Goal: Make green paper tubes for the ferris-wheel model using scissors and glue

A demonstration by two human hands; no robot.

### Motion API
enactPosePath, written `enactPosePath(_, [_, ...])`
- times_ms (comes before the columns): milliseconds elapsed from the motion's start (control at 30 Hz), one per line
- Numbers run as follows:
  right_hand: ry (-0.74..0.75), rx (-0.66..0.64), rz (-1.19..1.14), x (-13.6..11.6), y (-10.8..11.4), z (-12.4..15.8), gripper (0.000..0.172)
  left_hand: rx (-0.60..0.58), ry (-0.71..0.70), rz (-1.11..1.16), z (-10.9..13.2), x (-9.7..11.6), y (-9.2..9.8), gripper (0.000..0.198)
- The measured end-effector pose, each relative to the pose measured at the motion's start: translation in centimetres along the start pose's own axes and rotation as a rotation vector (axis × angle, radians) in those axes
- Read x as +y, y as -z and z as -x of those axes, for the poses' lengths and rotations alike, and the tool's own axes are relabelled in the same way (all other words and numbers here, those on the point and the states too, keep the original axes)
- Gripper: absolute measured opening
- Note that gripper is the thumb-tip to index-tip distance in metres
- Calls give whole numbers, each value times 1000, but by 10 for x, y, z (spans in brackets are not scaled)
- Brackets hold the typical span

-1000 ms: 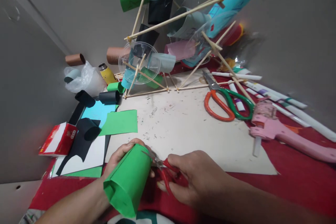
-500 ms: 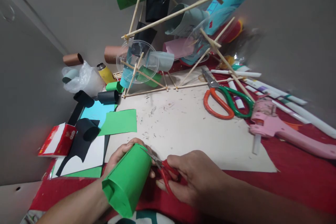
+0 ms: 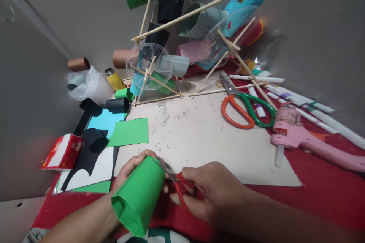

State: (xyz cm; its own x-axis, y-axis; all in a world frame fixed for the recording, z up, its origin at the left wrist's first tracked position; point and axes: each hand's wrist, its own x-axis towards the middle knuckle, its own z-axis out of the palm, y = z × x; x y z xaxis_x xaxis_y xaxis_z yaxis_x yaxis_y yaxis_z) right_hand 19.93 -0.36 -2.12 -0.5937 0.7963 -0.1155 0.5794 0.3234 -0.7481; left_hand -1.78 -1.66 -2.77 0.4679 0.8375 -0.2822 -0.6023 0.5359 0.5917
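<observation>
My left hand (image 3: 129,169) is wrapped round a green paper tube (image 3: 138,197) near the front edge. My right hand (image 3: 212,191) grips small red-handled scissors (image 3: 178,184), and their blades meet the far rim of the tube. Both hands hover over a red cloth (image 3: 313,193) just in front of a beige cardboard sheet (image 3: 205,136).
A stick frame (image 3: 188,19) hung with coloured paper rolls and clear plastic lids stands at the back. Large orange and green scissors (image 3: 245,108), a pink glue gun (image 3: 308,142) and white glue sticks (image 3: 305,102) lie right. Paper sheets (image 3: 114,131), black rolls, a red box (image 3: 62,152) and a plastic bag (image 3: 89,83) lie left.
Almost nothing differs. The view has shifted slightly, and the scissors' blades have edged a little along the tube's rim.
</observation>
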Motion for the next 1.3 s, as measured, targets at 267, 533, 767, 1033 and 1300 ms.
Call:
enactPosePath(267, [-14,6,-25,-2,1,0,26,2,20,-10,3,2,-3,23])
enactPosePath(533, [-17,-1,-23,-1,-2,0,26,24,3,20,1,2,-1,22])
enactPosePath(767, [-25,-2,-30,-3,1,0,24,45,-16,2,2,2,-5,26])
enactPosePath(1033, [-40,10,-37,-2,-1,0,24,-26,-19,4,0,2,-2,28])
enactPosePath(1300, [-12,2,31,0,-3,0,22,-15,-6,15,0,2,-3,30])
